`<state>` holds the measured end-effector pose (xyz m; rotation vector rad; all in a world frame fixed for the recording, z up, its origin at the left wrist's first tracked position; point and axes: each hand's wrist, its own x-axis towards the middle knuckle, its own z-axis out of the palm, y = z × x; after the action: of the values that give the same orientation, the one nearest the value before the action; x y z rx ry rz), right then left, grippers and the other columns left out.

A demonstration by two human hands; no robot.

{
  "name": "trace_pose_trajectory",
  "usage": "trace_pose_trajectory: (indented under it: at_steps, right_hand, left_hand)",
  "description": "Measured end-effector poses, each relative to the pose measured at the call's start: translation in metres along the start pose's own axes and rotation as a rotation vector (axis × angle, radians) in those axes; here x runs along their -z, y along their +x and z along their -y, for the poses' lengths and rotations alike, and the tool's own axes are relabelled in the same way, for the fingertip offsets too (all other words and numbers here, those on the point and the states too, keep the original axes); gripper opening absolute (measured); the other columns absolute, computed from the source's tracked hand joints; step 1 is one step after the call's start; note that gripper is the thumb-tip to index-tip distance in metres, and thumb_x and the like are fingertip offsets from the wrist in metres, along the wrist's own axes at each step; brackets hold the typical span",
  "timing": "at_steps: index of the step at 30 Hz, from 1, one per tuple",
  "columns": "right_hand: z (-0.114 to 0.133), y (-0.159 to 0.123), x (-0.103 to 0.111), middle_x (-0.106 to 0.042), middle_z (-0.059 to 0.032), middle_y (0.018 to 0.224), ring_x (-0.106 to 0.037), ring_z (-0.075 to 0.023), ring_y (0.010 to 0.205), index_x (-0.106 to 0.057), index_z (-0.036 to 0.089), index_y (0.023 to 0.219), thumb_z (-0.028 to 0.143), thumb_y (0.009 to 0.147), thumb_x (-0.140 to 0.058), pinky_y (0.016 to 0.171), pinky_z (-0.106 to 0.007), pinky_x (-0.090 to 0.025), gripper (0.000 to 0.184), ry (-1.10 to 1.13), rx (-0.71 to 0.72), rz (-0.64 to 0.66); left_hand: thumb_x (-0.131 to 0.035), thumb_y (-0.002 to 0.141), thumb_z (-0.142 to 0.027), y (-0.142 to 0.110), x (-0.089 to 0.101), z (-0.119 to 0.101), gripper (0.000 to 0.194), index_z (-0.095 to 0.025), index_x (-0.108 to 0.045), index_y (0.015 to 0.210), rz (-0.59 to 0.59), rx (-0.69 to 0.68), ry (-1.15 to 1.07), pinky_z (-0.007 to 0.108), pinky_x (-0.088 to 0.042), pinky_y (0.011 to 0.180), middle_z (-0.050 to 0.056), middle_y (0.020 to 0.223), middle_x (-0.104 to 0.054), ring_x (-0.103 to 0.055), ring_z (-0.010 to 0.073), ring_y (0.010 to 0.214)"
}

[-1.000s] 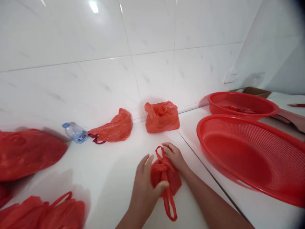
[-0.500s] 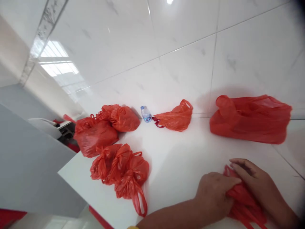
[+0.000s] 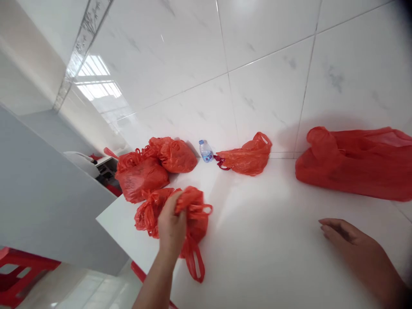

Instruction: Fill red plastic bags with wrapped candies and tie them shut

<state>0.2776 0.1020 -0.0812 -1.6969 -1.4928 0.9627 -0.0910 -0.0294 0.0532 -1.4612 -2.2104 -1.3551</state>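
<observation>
My left hand (image 3: 172, 225) is closed around a small bunched red plastic bag (image 3: 192, 204), holding it over several other knotted red bags (image 3: 151, 210) at the table's left side. One of these has a long loop handle (image 3: 195, 262) reaching toward me. At the right, my right hand (image 3: 350, 240) hovers above or rests on the white table (image 3: 270, 249); I cannot tell which. Its fingers are loosely curled, with a gap to the thumb and nothing between them.
Fuller red bags (image 3: 141, 176) stand at the back left by the tiled wall (image 3: 267, 98). Beside them are a small plastic bottle (image 3: 206, 152) and an orange-red bag (image 3: 247, 156). A large red bag (image 3: 354, 165) lies at the back right. A red stool (image 3: 22, 274) stands on the floor.
My left hand has carried the small red bag from beside my right hand leftward to the pile. The right hand has let go of it and stays at the right. The view has shifted slightly.
</observation>
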Motion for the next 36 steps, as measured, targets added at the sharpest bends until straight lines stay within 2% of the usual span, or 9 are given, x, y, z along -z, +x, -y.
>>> trace_pose_trajectory:
  at_steps: [2, 5, 9, 15, 21, 24, 27, 32, 36]
  right_hand:
    - [0.000, -0.001, -0.002, -0.068, -0.0036, 0.097, -0.063, -0.0258, 0.085, -0.062, 0.028, 0.094, 0.052, 0.069, -0.050, 0.071, -0.036, -0.046, 0.036, -0.032, 0.017, 0.007]
    - [-0.001, -0.001, -0.004, -0.068, -0.0045, 0.097, -0.063, -0.0252, 0.087, -0.062, 0.026, 0.093, 0.050, 0.070, -0.049, 0.073, -0.035, -0.046, 0.036, -0.024, 0.051, -0.011]
    - [0.003, -0.003, -0.006, -0.068, -0.0042, 0.094, -0.063, -0.0247, 0.086, -0.063, 0.023, 0.089, 0.049, 0.069, -0.050, 0.075, -0.035, -0.047, 0.035, 0.012, 0.096, -0.048]
    - [0.013, -0.010, -0.006, -0.068, -0.0028, 0.093, -0.062, -0.0219, 0.086, -0.062, 0.023, 0.089, 0.043, 0.074, -0.047, 0.075, -0.032, -0.048, 0.029, 0.061, 0.130, -0.024]
    - [0.020, -0.010, -0.011, -0.066, -0.0008, 0.085, -0.061, -0.0191, 0.080, -0.060, 0.023, 0.083, 0.033, 0.077, -0.044, 0.072, -0.029, -0.045, 0.020, 0.076, 0.183, -0.041]
    - [0.021, -0.008, -0.014, -0.064, 0.0001, 0.078, -0.059, -0.0176, 0.075, -0.058, 0.022, 0.079, 0.028, 0.077, -0.043, 0.069, -0.028, -0.043, 0.016, 0.085, 0.218, -0.057]
    - [0.019, -0.007, -0.014, -0.060, 0.0017, 0.072, -0.054, -0.0153, 0.068, -0.057, 0.022, 0.077, 0.026, 0.077, -0.043, 0.063, -0.026, -0.040, 0.014, 0.122, 0.231, -0.062]
    - [0.018, -0.006, -0.012, -0.046, 0.0053, 0.060, -0.041, -0.0115, 0.056, -0.055, 0.022, 0.076, 0.025, 0.078, -0.043, 0.052, -0.022, -0.031, 0.013, 0.237, 0.225, -0.075]
    - [0.019, -0.004, -0.010, -0.040, 0.0064, 0.056, -0.037, -0.0110, 0.052, -0.056, 0.022, 0.078, 0.025, 0.079, -0.042, 0.050, -0.022, -0.030, 0.014, 0.256, 0.225, -0.101]
  left_hand:
    - [-0.047, 0.083, -0.029, 0.007, 0.012, 0.022, 0.037, -0.025, -0.053, 0.120, -0.069, 0.002, 0.253, 0.039, -0.039, 0.097, 0.007, 0.121, -0.055, -0.051, 0.0241, 0.113]
    - [-0.056, 0.076, -0.050, -0.001, 0.004, 0.055, 0.062, -0.026, -0.043, 0.132, 0.118, 0.093, 0.570, 0.054, -0.035, 0.098, 0.012, 0.142, -0.035, -0.033, 0.0358, 0.129]
    - [-0.042, 0.083, -0.054, -0.018, -0.019, 0.087, 0.063, -0.024, -0.036, 0.138, 0.260, 0.101, 0.714, 0.057, -0.030, 0.100, 0.011, 0.148, -0.028, -0.025, 0.0331, 0.134]
    - [-0.041, 0.081, -0.058, -0.013, -0.016, 0.080, 0.069, -0.023, -0.031, 0.140, 0.294, 0.128, 0.708, 0.064, -0.029, 0.097, 0.013, 0.148, -0.027, -0.024, 0.0358, 0.135]
    - [-0.046, 0.079, -0.059, 0.006, -0.030, 0.036, 0.063, -0.028, -0.039, 0.133, 0.001, -0.050, 0.590, 0.072, -0.023, 0.094, 0.011, 0.150, -0.026, -0.020, 0.0428, 0.135]
    - [-0.052, 0.077, -0.054, 0.025, -0.054, 0.013, 0.062, -0.029, -0.040, 0.133, -0.017, -0.260, 0.408, 0.067, -0.024, 0.100, 0.009, 0.150, -0.024, -0.020, 0.0412, 0.136]
    - [-0.052, 0.081, -0.047, 0.043, -0.080, -0.021, 0.059, -0.025, -0.039, 0.134, 0.168, -0.557, 0.173, 0.055, -0.029, 0.105, 0.012, 0.150, -0.022, -0.025, 0.0345, 0.136]
    - [-0.053, 0.084, -0.043, 0.053, -0.110, -0.117, 0.058, -0.033, -0.035, 0.138, 0.833, -0.813, 0.079, 0.045, -0.041, 0.100, 0.006, 0.151, -0.025, -0.029, 0.0281, 0.135]
    - [-0.044, 0.089, -0.039, 0.055, -0.141, -0.198, 0.045, -0.035, -0.041, 0.133, 0.948, -0.948, -0.099, 0.038, -0.038, 0.103, 0.000, 0.143, -0.042, -0.039, 0.0215, 0.130]
